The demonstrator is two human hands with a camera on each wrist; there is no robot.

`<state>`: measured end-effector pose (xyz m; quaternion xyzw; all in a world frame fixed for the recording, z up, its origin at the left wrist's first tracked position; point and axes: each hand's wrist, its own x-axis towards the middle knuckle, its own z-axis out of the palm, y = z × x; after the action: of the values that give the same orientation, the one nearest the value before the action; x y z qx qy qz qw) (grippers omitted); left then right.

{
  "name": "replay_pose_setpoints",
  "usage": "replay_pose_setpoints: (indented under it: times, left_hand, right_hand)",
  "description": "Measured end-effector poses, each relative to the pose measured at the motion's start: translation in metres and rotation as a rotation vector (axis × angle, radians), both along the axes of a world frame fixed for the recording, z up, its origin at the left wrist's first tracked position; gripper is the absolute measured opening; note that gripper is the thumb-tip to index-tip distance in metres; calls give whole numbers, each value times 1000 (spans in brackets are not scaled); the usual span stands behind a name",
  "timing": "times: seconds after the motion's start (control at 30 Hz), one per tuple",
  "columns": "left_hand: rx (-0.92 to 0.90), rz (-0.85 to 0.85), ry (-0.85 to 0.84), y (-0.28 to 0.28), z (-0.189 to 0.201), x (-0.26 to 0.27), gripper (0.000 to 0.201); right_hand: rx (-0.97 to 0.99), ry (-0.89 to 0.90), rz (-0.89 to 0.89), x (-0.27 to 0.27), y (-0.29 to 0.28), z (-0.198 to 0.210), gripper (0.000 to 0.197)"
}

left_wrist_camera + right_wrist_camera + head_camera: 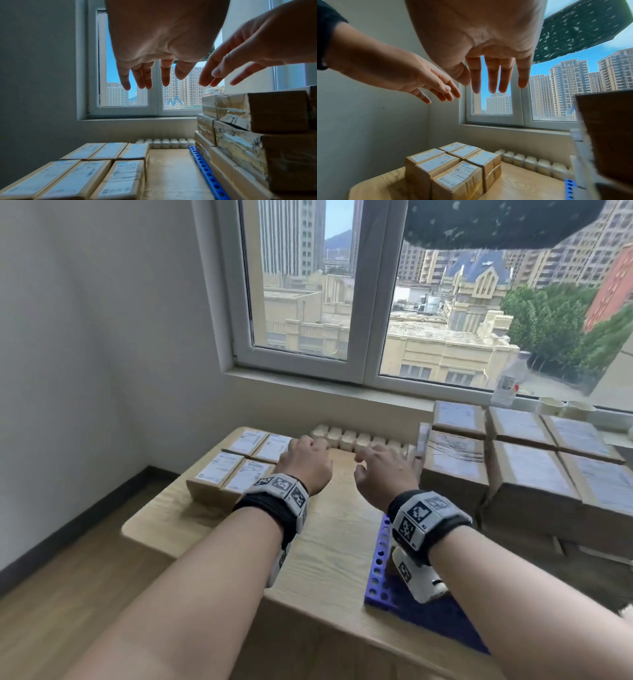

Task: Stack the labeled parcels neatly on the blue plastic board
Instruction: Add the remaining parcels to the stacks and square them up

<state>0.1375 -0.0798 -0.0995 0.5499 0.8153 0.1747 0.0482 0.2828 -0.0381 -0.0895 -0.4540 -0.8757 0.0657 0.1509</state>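
Several small brown parcels with white labels (239, 463) sit packed together on the left of the wooden table (329, 542). The same parcels (453, 166) show in the right wrist view. A blue perforated board (378, 563) lies on the right and carries a tall stack of larger labeled parcels (520, 474). My left hand (303, 460) hovers by the small parcels' right edge, fingers relaxed and holding nothing. My right hand (383, 469) hangs beside it, near the stack's left face, fingers spread and holding nothing. Both hands are above the table, touching no parcel.
A cream radiator (359, 440) runs behind the table under the window sill (308, 385). A plastic bottle (507, 385) and paper cups (551, 405) stand on the sill at right. A wall closes the left side; wooden floor (68, 577) lies beyond the table's left edge.
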Motion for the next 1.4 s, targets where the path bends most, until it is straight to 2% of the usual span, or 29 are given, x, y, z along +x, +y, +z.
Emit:
replay_pose_setpoints:
  times: [0.33, 0.63, 0.8, 1.07, 1.4]
  left_hand:
    - [-45, 111, -99, -73, -48, -103, 39]
    - [-75, 218, -154, -92, -75, -172, 42]
    - [-103, 243, -151, -73, -81, -218, 41]
    - [-127, 227, -119, -6, -83, -297, 43]
    - [-267, 223, -179, 52, -122, -344, 43]
  right_hand:
    - [-106, 19, 69, -107, -61, -46, 34]
    - [-173, -1, 147, -186, -62, -75, 32]
    - [-198, 1, 171, -233, -40, -87, 33]
    - [-262, 32, 137, -300, 26, -103, 33]
    - [-405, -13, 126, -344, 80, -143, 34]
